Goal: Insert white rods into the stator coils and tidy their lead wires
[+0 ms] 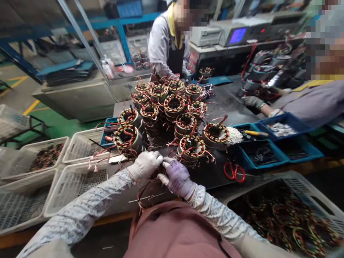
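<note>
In front of my body, my left hand [146, 165] in a white glove and my right hand [179, 177] in a purple-stained glove close on a motor stator [154, 178]. The gloves hide most of that stator. Dark reddish lead wires [141, 197] hang from it toward my lap. Just beyond my hands stands a stator with copper windings and pale lacing [191, 148]. Another wound stator [128, 139] stands just past my left hand, its red leads trailing left. What my fingertips pinch is too hidden to see.
Several stators stack at the table's middle. Red-handled scissors [234, 172] lie right, near blue bins [262, 154] and a bundle of white pieces [233, 136]. A crate of stators [298, 215] sits lower right; white baskets [77, 186] stand left. Two co-workers [168, 43] work across and right.
</note>
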Demonstrator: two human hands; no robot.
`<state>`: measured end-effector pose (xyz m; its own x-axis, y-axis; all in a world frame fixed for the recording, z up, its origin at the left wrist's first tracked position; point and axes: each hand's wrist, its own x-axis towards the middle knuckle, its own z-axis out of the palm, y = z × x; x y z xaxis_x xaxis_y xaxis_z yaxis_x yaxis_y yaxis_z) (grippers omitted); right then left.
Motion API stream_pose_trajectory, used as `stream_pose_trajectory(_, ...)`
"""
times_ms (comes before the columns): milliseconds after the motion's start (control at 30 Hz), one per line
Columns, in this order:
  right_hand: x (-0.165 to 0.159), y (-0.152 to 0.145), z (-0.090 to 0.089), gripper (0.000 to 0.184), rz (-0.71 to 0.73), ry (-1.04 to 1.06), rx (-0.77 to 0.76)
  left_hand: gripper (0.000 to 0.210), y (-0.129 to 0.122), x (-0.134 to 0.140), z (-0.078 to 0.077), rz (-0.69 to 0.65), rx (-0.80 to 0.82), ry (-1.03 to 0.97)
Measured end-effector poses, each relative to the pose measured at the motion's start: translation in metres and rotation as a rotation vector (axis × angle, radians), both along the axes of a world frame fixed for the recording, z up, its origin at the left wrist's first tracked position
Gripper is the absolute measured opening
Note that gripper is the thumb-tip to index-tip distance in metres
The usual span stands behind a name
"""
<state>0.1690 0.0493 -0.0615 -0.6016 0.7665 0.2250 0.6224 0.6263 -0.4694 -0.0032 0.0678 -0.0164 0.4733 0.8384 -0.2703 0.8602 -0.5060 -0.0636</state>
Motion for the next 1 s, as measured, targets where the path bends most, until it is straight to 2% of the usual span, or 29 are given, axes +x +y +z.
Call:
stream_pose_trajectory(100,-0.002,0.004,-0.001,0.037,0.011,-0.078,0.002,0.022,0.011,-0.006,0.015,-0.022,-0.084,-0.019)
stream_pose_trajectory(167,-0.002,0.009,-0.001,0.031,0.033,-0.119,-0.004,0.017,0.019,-0.008,0.024,-0.044,-0.197,-0.028)
stream_pose_trajectory(267,-0.001,0.014,-0.002,0.032,0.068,-0.159,-0.011,0.021,0.023,-0.002,0.031,-0.05,-0.294,0.03)
stream_pose_trajectory(433,0.002,0.016,-0.001,0.035,0.089,-0.164,-0.037,0.026,0.014,0.016,0.028,0.039,-0.151,0.138)
stream_pose_trajectory(533,0.004,0.016,0.0,0.036,0.113,-0.172,-0.058,0.023,0.008,0.019,0.033,0.051,-0.153,0.171)
stream_pose_trajectory(667,0.004,0.016,0.003,0.045,0.152,-0.148,-0.069,0.022,0.009,0.025,0.037,0.141,-0.245,0.043)
stream_pose_trajectory(733,0.004,0.017,0.003,0.054,0.16,-0.168,-0.096,0.018,0.012,0.03,0.034,0.229,-0.274,-0.02)
stream_pose_trajectory(833,0.002,0.016,0.001,0.055,0.145,-0.219,-0.154,0.021,0.01,0.031,0.028,0.293,-0.317,-0.097)
stream_pose_trajectory(900,0.002,0.015,0.0,0.054,0.134,-0.246,-0.175,0.028,-0.001,0.023,0.028,0.33,-0.342,-0.201)
stream_pose_trajectory(1000,0.002,0.013,0.001,0.053,0.133,-0.242,-0.171,0.028,-0.028,0.003,0.031,0.355,-0.283,-0.334)
